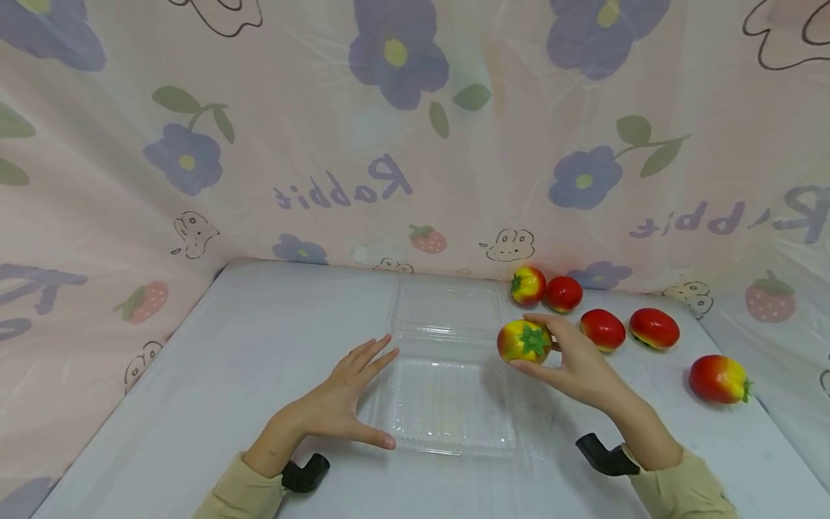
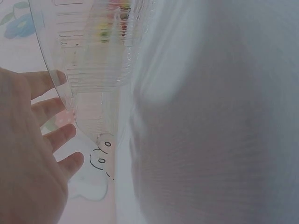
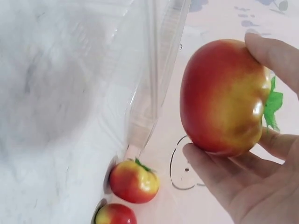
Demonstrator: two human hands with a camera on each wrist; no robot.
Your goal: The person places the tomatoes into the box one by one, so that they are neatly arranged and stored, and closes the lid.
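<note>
My right hand holds a red-and-yellow toy fruit with a green leafy top, thumb on one side and fingers on the other. In the head view this fruit is raised just right of an opened clear plastic clamshell box. My left hand is at the box's left side, fingers spread and thumb apart, holding nothing. The left wrist view shows its fingertips by the box's clear rim; whether they touch it I cannot tell. The box's lid lies folded back towards the wall.
Several more toy fruits lie on the white table to the right, among them a red one and one with its green top turned right. A patterned curtain hangs behind the table's back edge.
</note>
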